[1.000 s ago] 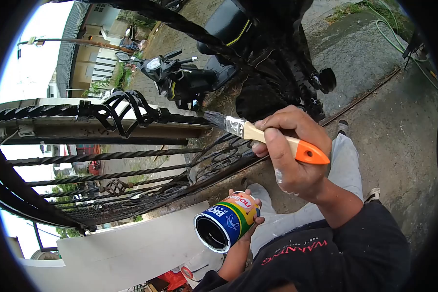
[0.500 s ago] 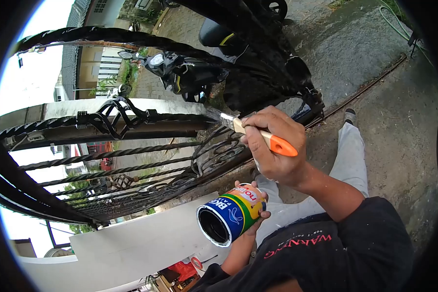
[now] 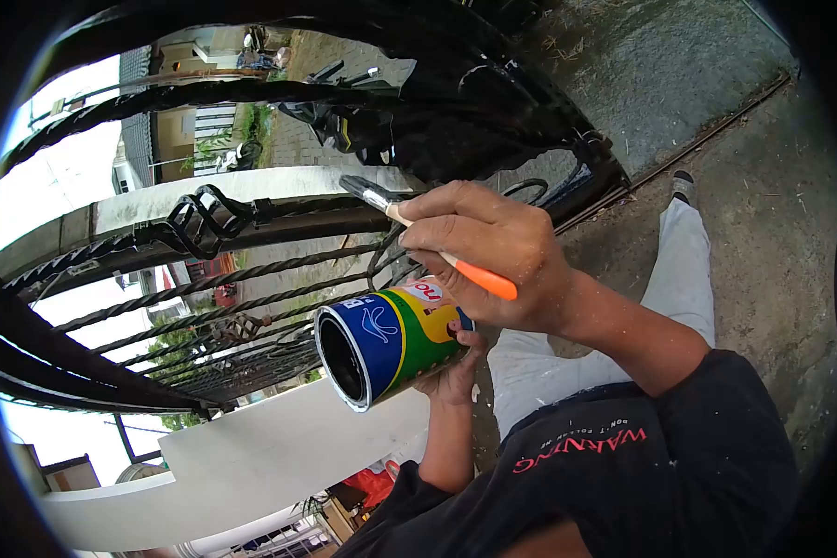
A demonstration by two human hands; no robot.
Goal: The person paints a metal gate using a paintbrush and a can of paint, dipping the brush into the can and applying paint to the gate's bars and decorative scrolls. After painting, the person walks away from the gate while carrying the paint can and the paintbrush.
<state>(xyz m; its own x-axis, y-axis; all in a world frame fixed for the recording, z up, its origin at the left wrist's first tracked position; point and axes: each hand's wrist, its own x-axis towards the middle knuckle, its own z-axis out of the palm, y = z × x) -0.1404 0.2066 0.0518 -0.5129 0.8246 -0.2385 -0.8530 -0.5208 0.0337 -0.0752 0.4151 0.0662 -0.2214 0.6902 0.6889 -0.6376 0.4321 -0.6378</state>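
My right hand [image 3: 502, 256] is closed around the handle of a paintbrush [image 3: 479, 276], which has an orange end and dark bristles. The bristle tip points left, close to a black twisted bar of the metal gate [image 3: 288, 206]; whether they touch I cannot tell. Below it, my left hand [image 3: 456, 372] grips a blue, green and yellow paint can [image 3: 391, 339] from its base side. The can is tilted, with its open mouth facing left and dark inside. Part of the can's far end is hidden behind my right hand.
Black gate bars and scrollwork run across the left and top. A pale low wall [image 3: 298, 446] stands below the gate. Beyond the bars is a parked motorbike [image 3: 353, 130]. A metal rail [image 3: 707, 139] crosses the concrete floor [image 3: 772, 214] near my foot.
The can and my left hand have moved up and left, nearer the brush. My right hand has shifted left with the brush, whose bristles now reach further left. The view has also shifted.
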